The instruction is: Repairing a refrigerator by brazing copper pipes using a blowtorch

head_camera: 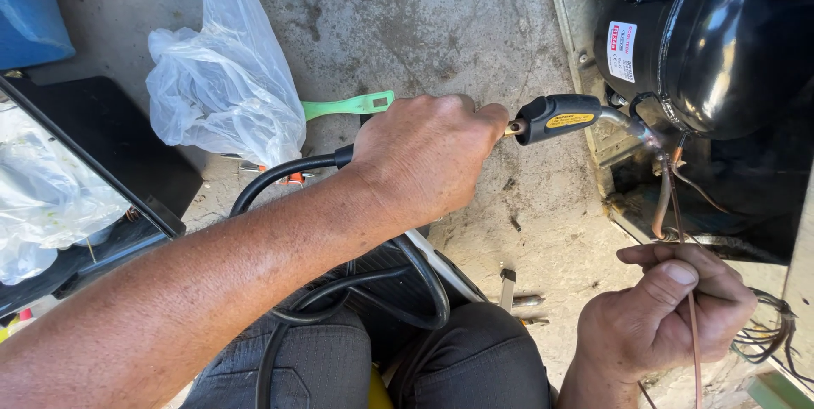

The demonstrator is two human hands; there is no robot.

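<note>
A black-handled torch (555,116) is gripped in the left hand (424,155), whose fingers are wrapped fully shut around its grip at the centre of the frame; its black hose (280,173) trails back toward the lower left and loops over the lap. The bent nozzle is aimed at a joint of thin copper pipes (661,197) just below the black compressor (704,36) in the upper right, apparently so that heat lands on the joint alone. At lower right, a thin copper-coloured rod (688,307) is pinched between thumb and curled fingers of the right hand (670,316), held upright with its upper end reaching the joint, seemingly to be fed there. On the concrete floor (458,27), a clear plastic bag (225,78) and a green tool (348,106) lie at upper left.
</note>
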